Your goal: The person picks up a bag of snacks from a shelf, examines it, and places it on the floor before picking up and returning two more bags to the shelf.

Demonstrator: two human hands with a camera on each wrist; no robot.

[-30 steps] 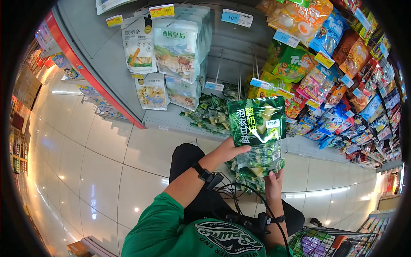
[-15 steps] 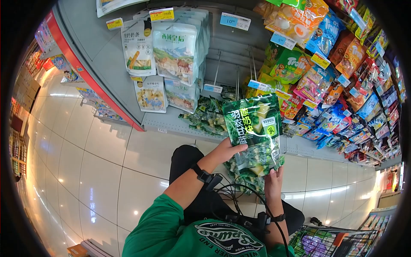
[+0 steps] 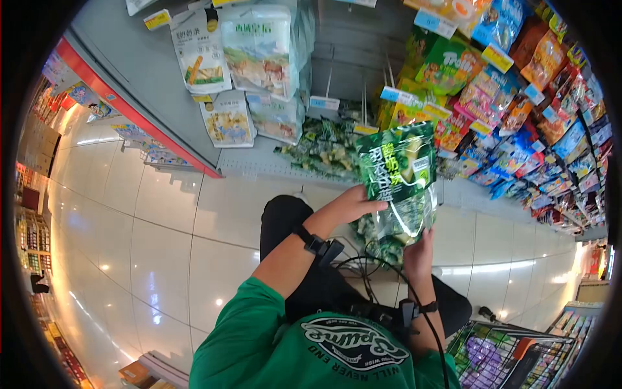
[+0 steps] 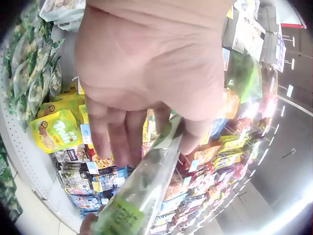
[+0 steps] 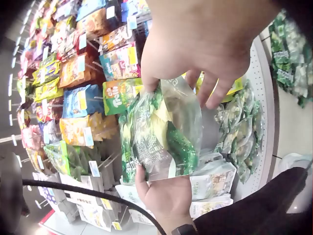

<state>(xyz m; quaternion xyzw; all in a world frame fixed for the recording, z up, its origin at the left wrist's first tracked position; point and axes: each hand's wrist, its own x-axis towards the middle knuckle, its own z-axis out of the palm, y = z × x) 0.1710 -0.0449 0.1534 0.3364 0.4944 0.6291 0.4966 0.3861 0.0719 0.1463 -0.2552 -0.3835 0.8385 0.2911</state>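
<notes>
A green, partly clear pouch of yogurt cubes point(image 3: 405, 175) is held upright in front of the person, its printed front facing the head camera. At its left edge the left hand point(image 3: 350, 206) grips it, thumb lying across the front. The right hand point(image 3: 420, 254) pinches the lower right corner from below. From the left wrist, the pouch point(image 4: 146, 186) shows edge-on between thumb and fingers. In the right wrist view, the right hand point(image 5: 200, 49) holds one end of the pouch point(image 5: 161, 127), the left hand point(image 5: 168, 196) the opposite side.
Similar green pouches point(image 3: 317, 146) lie on the bottom shelf, and more green pouches point(image 3: 382, 245) are below the held one. White pouches point(image 3: 259, 58) hang at left, colourful candy bags point(image 3: 473, 78) at right. A shopping cart point(image 3: 518, 347) stands lower right; a black cable point(image 3: 414, 308) crosses the right forearm.
The pouch first tilted toward the head camera, showing its front more fully, then rose slightly right in view with both hands. The head view has shifted, with the shelf higher in frame. Both grips persist.
</notes>
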